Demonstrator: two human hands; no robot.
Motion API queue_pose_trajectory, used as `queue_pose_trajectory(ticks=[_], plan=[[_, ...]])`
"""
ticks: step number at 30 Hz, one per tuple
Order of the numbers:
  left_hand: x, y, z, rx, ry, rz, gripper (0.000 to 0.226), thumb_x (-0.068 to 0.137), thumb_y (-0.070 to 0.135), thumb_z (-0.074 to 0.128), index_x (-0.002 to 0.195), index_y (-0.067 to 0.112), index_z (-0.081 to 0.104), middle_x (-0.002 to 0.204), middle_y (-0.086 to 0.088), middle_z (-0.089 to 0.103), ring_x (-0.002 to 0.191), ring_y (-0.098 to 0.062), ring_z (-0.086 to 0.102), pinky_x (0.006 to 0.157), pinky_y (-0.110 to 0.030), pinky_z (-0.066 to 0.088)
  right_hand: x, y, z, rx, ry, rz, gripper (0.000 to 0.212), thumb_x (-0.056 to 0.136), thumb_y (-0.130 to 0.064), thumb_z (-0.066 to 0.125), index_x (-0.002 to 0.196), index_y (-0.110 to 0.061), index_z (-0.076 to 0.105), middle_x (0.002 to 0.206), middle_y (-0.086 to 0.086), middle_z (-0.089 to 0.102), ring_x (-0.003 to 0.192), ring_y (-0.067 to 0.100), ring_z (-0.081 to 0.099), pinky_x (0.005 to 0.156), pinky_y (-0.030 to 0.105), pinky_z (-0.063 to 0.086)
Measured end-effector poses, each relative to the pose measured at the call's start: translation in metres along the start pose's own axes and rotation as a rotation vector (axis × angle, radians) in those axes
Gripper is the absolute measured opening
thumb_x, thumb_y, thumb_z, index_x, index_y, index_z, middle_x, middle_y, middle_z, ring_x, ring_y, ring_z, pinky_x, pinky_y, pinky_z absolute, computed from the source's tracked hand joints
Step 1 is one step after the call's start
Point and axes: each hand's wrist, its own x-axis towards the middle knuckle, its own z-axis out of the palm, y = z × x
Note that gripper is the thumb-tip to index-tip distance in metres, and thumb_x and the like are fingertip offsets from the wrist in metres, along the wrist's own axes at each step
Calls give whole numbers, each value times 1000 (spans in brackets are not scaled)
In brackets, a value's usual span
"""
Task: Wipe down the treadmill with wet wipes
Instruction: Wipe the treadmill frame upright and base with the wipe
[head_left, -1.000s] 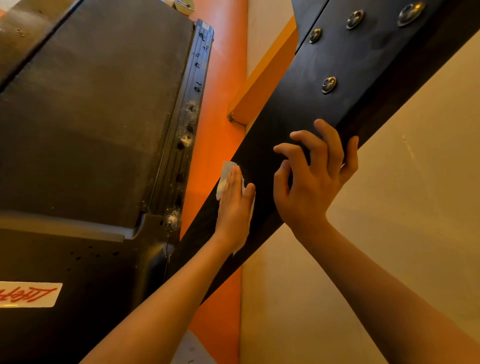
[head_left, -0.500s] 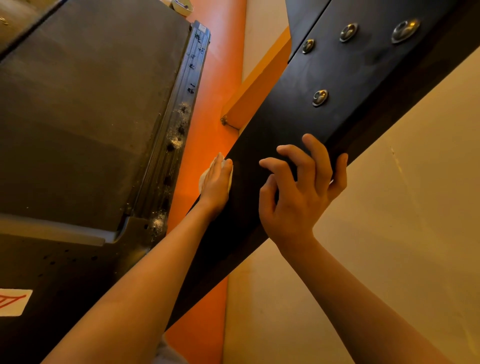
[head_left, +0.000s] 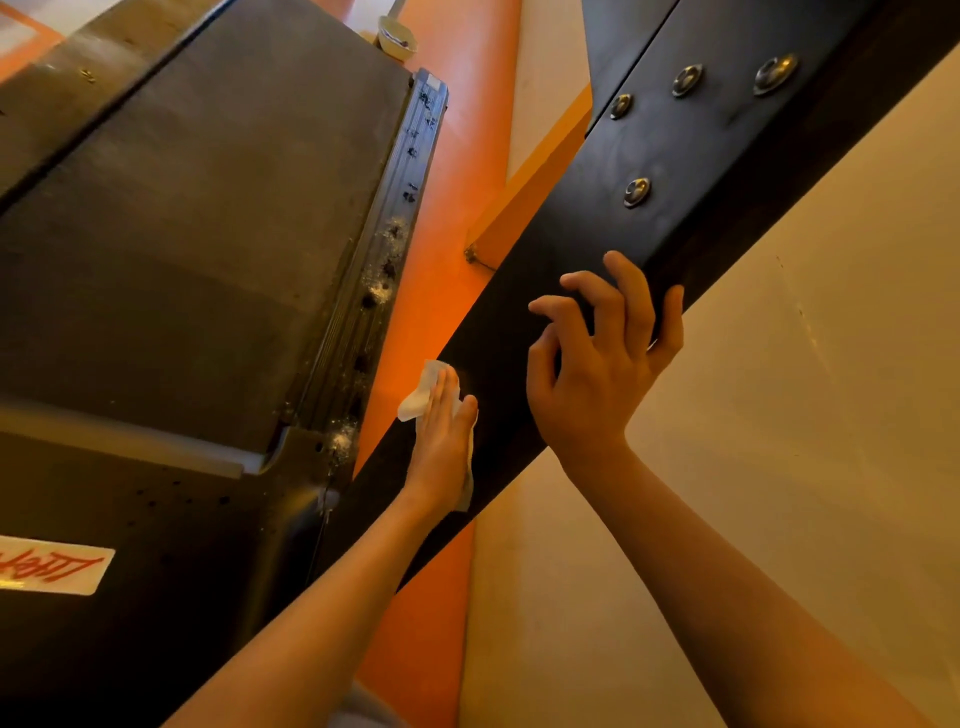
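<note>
Nearest the camera, two bare forearms reach up and away. The left hand (head_left: 441, 431) lies flat with its fingers straight and together, pressing a white wet wipe (head_left: 418, 399) against the face of the black beam (head_left: 587, 234). The crumpled, soft wipe shows past the fingertips and again beside the heel of the palm.

Just to the right, the right hand (head_left: 597, 374) is half closed like a claw. Its bent fingertips are propped on the same face, the little finger hooks over the beam's right edge, and the thumb stands clear of the surface.

The beam is part of the treadmill (head_left: 156, 519). It is a flat-faced, smooth, matte bar whose long axis runs on a diagonal from lower left to upper right. Farther up it carries four round metal bolts (head_left: 636, 191) with a dull shine.

To the left lies the dark, finely grained belt (head_left: 208, 234), running away from the camera. A ribbed side rail (head_left: 374, 296) borders the belt, dotted with dark holes and white dusty specks. On the black housing near the lower left sits a white sticker (head_left: 52, 566) with red lettering.

Between rail and beam shows a glossy orange floor (head_left: 457, 156). A cream surface (head_left: 779, 467) fills the right side.
</note>
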Motion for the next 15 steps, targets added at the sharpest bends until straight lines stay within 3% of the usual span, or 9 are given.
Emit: queue_pose_trajectory(ticks=[4,10,15], plan=[[-23,-17,1,157,57,49,64,93,60,27,150,37,7,163,8,7,150,-11,6,123,-44,10,1,0,-1,-4,-5,6,17,86,-13,55,86,-17,72,107,4,68,128,23,43,114,48,20],[-17,-18,0,173,80,8,75,86,61,21,153,33,4,163,9,6,149,-9,5,122,-48,10,-1,-1,1,11,5,13,29,92,-20,45,85,-18,72,106,4,69,128,22,44,113,49,21],[13,-10,-9,106,36,-12,83,91,60,41,155,27,0,164,6,0,149,-12,1,122,-41,6,-1,-2,2,9,18,26,32,93,-21,44,83,-18,74,105,3,70,126,22,45,114,47,21]])
